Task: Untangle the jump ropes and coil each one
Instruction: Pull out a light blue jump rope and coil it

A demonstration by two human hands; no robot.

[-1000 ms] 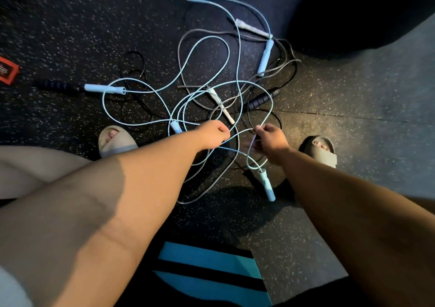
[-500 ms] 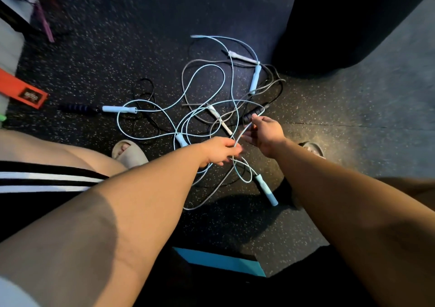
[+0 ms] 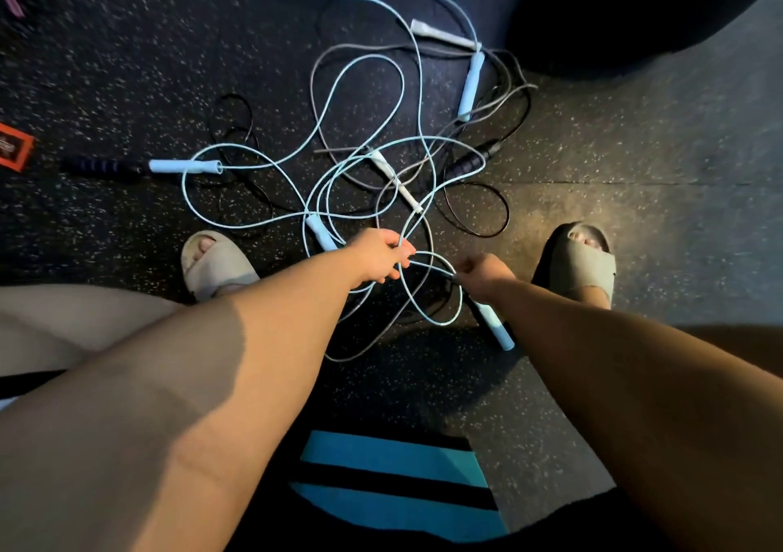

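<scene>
A tangle of jump ropes lies on the dark speckled floor: light blue cords (image 3: 360, 98), a grey cord (image 3: 500, 98) and a black cord (image 3: 478, 208). Light blue handles lie at the left (image 3: 184, 166), at the top right (image 3: 471, 81) and by my left wrist (image 3: 320, 234). White handles (image 3: 440, 35) and black handles (image 3: 99, 167) lie among them. My left hand (image 3: 381, 257) pinches a light blue cord at the tangle's near edge. My right hand (image 3: 483, 274) grips the same blue cord just right of it, above another blue handle (image 3: 495, 327).
My feet in beige slides stand at either side: the left foot (image 3: 216, 263), the right foot (image 3: 582, 259). A large dark rounded object (image 3: 614, 13) fills the top right. An orange item (image 3: 12, 149) lies at the left edge. A blue striped cloth (image 3: 394, 479) hangs below my arms.
Both hands have come down and back toward me with the blue cord, and the right hand has dropped lower, close above the near blue handle. The view has tilted back down.
</scene>
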